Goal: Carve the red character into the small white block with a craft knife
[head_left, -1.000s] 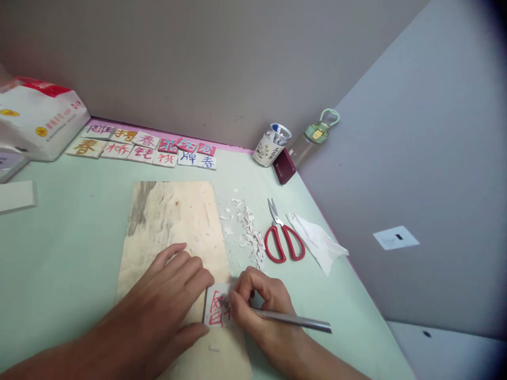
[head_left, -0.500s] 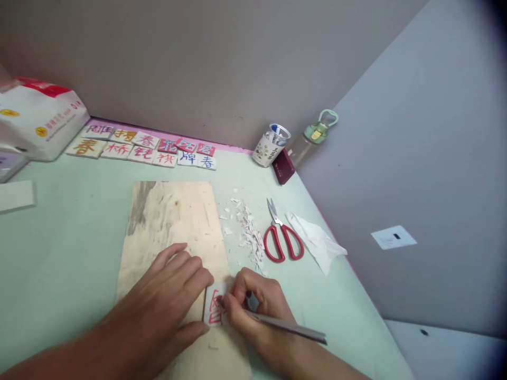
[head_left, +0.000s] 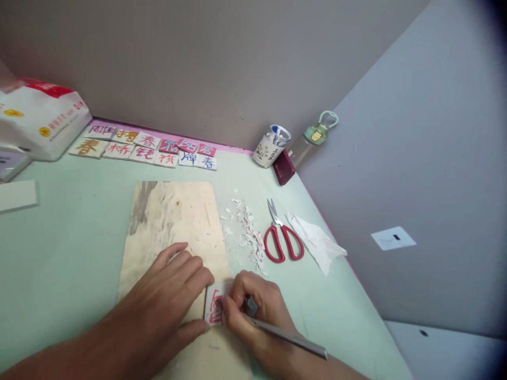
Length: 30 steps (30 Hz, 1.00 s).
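A small white tile (head_left: 211, 314) with a red character on it lies on the wooden board (head_left: 178, 211). My left hand (head_left: 174, 295) holds the tile's left side, thumb at the lower corner and index fingertip at the upper one, the other fingers bent over the board. Pinched in my right hand (head_left: 253, 306) is a slim silver carving knife (head_left: 289, 338), its tip down on the red strokes. My right fingers hide the tile's right part.
White shavings (head_left: 249, 232) lie right of the board, beside red-handled scissors (head_left: 283, 237) and a crumpled tissue (head_left: 317, 243). Several character tiles (head_left: 119, 150) line the back. A can (head_left: 267, 150), dark red box (head_left: 283, 168) and bottle (head_left: 307, 150) stand back right; a tissue pack (head_left: 47, 126) sits left.
The knife's handle end has dropped a little lower, and my right hand has shifted slightly down. My left hand stays on the tile.
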Available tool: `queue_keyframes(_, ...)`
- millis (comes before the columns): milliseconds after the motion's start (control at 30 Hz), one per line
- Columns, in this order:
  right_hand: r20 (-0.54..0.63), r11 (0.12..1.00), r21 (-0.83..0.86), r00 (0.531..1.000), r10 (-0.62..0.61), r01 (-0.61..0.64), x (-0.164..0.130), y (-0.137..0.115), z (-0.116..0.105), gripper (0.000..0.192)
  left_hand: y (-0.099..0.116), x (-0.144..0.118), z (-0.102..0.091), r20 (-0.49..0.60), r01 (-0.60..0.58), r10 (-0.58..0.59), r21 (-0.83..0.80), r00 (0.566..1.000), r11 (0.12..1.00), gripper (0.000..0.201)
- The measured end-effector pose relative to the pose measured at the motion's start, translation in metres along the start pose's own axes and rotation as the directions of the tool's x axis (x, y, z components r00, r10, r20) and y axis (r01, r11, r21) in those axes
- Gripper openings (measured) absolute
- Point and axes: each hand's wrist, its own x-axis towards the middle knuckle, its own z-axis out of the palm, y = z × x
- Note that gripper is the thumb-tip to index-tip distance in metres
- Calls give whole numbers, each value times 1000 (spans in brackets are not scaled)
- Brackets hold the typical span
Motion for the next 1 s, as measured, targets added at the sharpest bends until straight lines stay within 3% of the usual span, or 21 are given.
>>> queue_keyframes(100,-11,1000,-3,1000,-16,16,-1,1,2,26,1,1,4,-84,37,-38,-19,996,999,28)
queue_keyframes(233,-30,1000,6,1000,7,-7,-2,5,5,25,4,2,10,-116,32,-33,-15,993,999,27)
queue_keyframes(433,-79,994,66,993,90,-85,-2,8,10,28,6,4,11,-176,11,1,69,984,998,53)
queue_keyframes(600,-109,997,51,992,57,-51,-2,9,10,29,2,3,8,-116,5,3,72,993,997,52)
queue_keyframes(700,-159,994,-48,982,-103,97,-3,12,14,30,1,3,8,-97,3,5,79,995,997,37)
queue_keyframes(767,-191,926,-217,917,-350,308,-5,15,19,30,2,3,8,-124,2,6,67,992,998,26)
queue_keyframes(867,-121,681,-507,738,-664,528,-8,21,26,31,3,5,9,-167,9,-1,48,986,999,20)
queue_keyframes(933,-43,539,-601,650,-759,590,-9,23,27,35,4,6,9,-176,12,-2,52,984,999,21)
queue_keyframes(1000,24,454,-619,594,-804,641,-8,22,26,39,3,6,8,-176,4,7,61,984,998,21)
